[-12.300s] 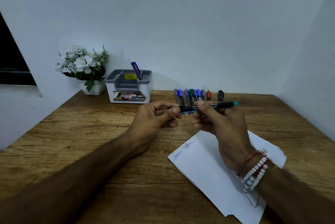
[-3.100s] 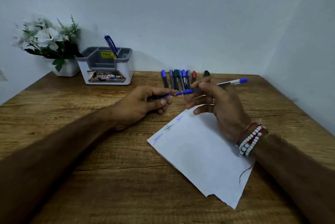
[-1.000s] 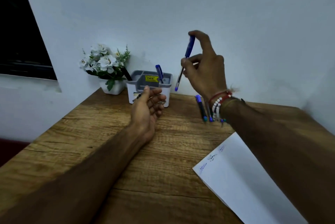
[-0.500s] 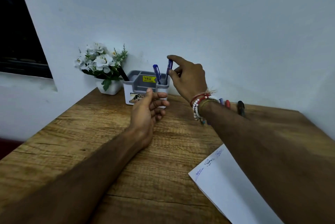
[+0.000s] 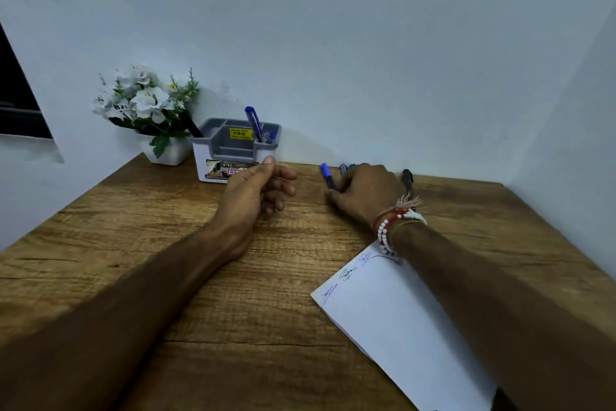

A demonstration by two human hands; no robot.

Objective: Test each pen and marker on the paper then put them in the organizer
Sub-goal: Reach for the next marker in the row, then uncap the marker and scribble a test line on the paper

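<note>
Currently right hand (image 5: 366, 194) on markers (image 5: 328, 176); left hand (image 5: 255, 192) near organizer (image 5: 208, 162).

Right hand (image 5: 366, 194) lies over the row of pens (image 5: 326, 173) at one o'clock by the wall, its fingers hidden. Left hand (image 5: 256, 190) rests loosely curled, holding nothing, just before the organizer (image 5: 208, 162) at eleven, where two blue pens (image 5: 252, 120) stand in the right compartment. Paper (image 5: 400, 327) lies at five.

White flowers (image 5: 143, 100) in a small white pot (image 5: 170, 152) at the far left corner of a wooden tabletop (image 5: 166, 244), backed by a pale wall (image 5: 333, 44); dark window (image 5: 16, 94) at left.
</note>
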